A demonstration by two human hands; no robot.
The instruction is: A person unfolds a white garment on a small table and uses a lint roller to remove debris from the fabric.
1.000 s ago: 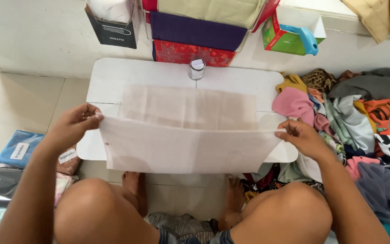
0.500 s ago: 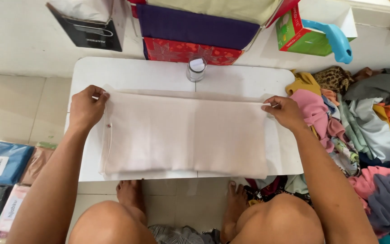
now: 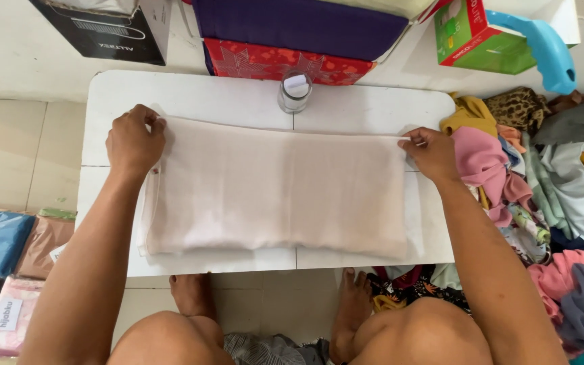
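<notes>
A pale beige cloth lies folded in a wide rectangle on a low white table. My left hand pinches its far left corner, knuckles up. On the other side, my right hand pinches the far right corner, close to the clothes heap. Both hands rest on the table with the cloth's top edge stretched between them. My bare knees and feet show below the table's near edge.
A small glass jar stands at the table's far edge. Behind it are stacked purple and red fabrics, a black box and a green box. A heap of mixed clothes lies right; bagged cloths lie left.
The cloth's near edge, held up a second ago, was carried forward and laid over the far part. The cloth now lies folded flat, with both hands at its far corners.
</notes>
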